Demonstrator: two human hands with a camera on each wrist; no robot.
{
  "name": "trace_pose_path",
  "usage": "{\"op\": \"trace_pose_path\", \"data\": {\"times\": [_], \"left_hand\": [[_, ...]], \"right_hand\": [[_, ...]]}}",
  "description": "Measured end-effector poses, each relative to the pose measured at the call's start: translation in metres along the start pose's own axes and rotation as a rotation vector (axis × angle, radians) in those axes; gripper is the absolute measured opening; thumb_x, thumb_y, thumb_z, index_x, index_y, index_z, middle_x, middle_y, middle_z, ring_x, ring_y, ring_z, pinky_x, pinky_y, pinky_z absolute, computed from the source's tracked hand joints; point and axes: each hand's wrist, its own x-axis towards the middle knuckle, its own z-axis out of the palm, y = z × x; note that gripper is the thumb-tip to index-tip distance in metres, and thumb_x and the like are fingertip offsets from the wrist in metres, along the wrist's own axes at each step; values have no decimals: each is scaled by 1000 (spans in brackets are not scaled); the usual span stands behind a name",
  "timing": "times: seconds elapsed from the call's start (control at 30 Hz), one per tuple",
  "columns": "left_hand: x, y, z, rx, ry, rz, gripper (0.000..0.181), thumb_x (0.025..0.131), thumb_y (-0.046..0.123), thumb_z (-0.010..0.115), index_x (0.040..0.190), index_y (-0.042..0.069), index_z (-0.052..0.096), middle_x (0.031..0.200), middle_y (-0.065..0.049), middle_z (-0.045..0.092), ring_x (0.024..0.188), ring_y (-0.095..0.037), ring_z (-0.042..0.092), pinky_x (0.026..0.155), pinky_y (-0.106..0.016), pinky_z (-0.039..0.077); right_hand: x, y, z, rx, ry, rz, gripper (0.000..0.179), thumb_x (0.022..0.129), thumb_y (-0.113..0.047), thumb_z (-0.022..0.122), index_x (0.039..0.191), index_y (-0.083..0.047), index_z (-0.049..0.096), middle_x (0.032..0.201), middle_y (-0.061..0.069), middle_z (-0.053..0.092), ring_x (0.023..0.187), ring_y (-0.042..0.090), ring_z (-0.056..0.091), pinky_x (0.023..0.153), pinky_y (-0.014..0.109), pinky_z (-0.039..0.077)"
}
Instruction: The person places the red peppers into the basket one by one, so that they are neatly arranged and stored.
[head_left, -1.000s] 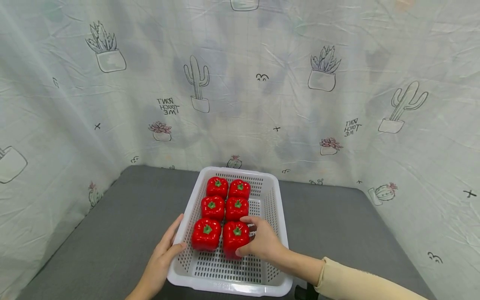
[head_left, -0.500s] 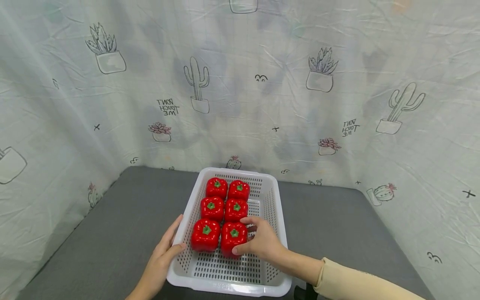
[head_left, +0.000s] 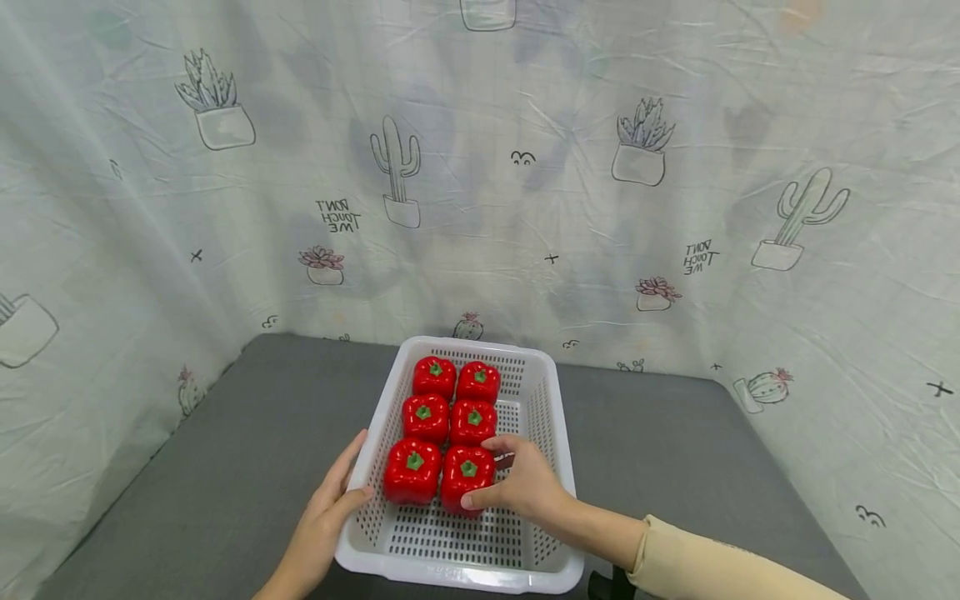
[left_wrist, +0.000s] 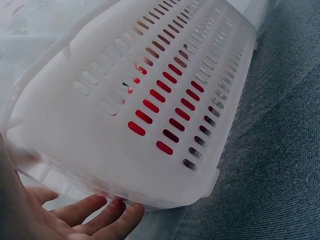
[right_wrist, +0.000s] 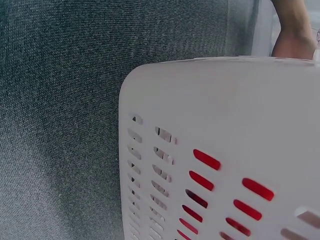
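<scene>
A white perforated plastic basket [head_left: 465,573] holds several glossy red bell peppers with green stems, set in two columns at its left and middle. My right hand [head_left: 531,485] reaches over the right rim and grips the front right bell pepper [head_left: 457,492], thumb at its near side and fingers behind. Next to it sits the front left bell pepper [head_left: 411,483]. My left hand [head_left: 321,521] holds the basket's left wall, thumb over the rim and fingers outside. In the left wrist view, fingers [left_wrist: 117,220] lie near the basket wall [left_wrist: 90,130]. The right wrist view hides the right fingers.
The basket stands on a grey cloth-covered table [head_left: 285,408]. A pale curtain [head_left: 480,192] printed with cacti encloses the back and sides. A black object [head_left: 611,585] shows under the right forearm. Perforated base shows at the basket's front and right.
My right hand has nudged the front right bell pepper slightly left, closer to the front left one. My left hand stays on the basket.
</scene>
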Motion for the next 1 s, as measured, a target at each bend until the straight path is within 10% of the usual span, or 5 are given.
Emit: {"op": "trace_pose_path", "data": {"times": [1.0], "left_hand": [[1, 1, -1, 9, -10, -17, 63, 98, 15, 50, 155, 27, 27, 154, -16, 30, 122, -48, 45, 75, -58, 54]], "right_hand": [[1, -1, 0, 30, 23, -16, 65, 65, -20, 93, 116, -5, 56, 107, 6, 57, 96, 26, 53, 73, 35, 52]]}}
